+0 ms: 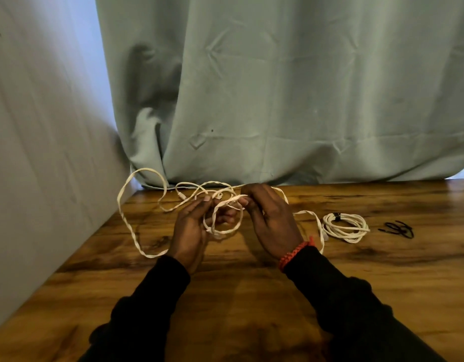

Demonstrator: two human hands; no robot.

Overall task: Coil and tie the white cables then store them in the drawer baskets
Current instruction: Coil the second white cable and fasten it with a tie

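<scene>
Above the worktop (251, 296), both hands' fingers (248, 202) pinch the loose white cable (133, 231); its loops could knot.

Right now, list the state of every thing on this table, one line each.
Loose cable: uncoiled, sprawled over the table, a small loop started between both hands.
Coiled cable: wound up, bound with a black tie, lying flat.
Spare ties: unused, in a small pile.
Left hand: grips the loop.
Right hand: pinches the cable.
Curtain: drawn shut.
</scene>
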